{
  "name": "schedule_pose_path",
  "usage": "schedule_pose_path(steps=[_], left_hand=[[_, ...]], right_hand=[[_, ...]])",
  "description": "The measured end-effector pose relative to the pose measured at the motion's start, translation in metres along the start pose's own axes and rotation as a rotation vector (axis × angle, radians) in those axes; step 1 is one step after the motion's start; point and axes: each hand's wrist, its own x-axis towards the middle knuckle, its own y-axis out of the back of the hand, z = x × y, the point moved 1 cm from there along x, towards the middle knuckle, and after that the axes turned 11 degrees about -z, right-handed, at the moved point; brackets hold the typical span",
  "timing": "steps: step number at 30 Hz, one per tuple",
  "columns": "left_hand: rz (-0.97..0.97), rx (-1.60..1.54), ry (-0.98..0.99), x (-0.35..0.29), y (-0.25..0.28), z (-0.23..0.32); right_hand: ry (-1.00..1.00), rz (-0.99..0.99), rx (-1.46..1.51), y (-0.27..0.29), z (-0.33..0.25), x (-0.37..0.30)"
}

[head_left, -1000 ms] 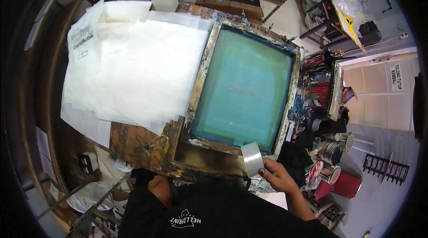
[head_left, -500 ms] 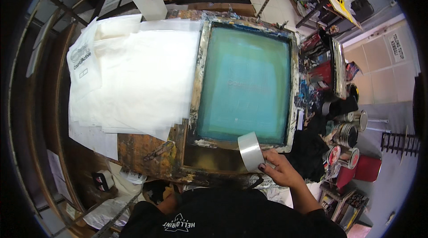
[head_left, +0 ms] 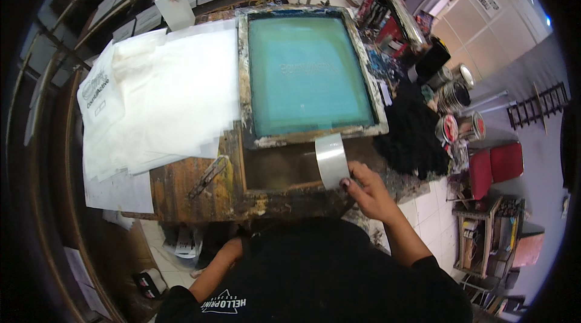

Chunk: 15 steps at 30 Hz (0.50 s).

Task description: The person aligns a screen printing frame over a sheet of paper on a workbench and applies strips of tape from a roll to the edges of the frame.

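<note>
Seen from above. Nearest us, our left hand [head_left: 200,273] hangs below the edge of the worktop [head_left: 181,187], well short of the printing screen [head_left: 305,75]; it is mostly hidden behind the forearm, so we cannot tell whether its fingers are spread or closed.

Our right hand [head_left: 367,190] lies just below the screen's near right corner, fingers pressed against the lower end of a strip of silvery tape [head_left: 331,159] and pinching it. The strip runs up from the hand to the screen's near frame rail, where its upper end touches the paint-crusted wood.

We judge the step in hand to be taping the near edge of the frame. The next move appears to call for laying the strip flat and square along the rail, without creases.

Left of the screen lies a stack of white sheets [head_left: 163,93], overlapping one another, with a metal clip [head_left: 207,176] just beside the screen's near left corner. Beyond the sheets stands a white plastic jug [head_left: 174,5]. Right of the screen we see black cloth [head_left: 414,135] and ink tins [head_left: 451,81].
</note>
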Motion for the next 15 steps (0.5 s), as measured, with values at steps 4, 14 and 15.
schedule_pose_path(steps=[4, 14, 15], left_hand=[[0.218, -0.077, -0.042, -0.069, 0.032, 0.032], [1.324, -0.102, -0.907, -0.209, 0.174, 0.150], [1.242, -0.082, -0.966, -0.204, 0.181, 0.151]], right_hand=[[0.078, 0.072, 0.050, -0.019, -0.006, -0.007], [0.150, -0.025, -0.012, -0.063, -0.053, -0.016], [0.144, -0.052, 0.025, -0.066, -0.055, -0.017]])
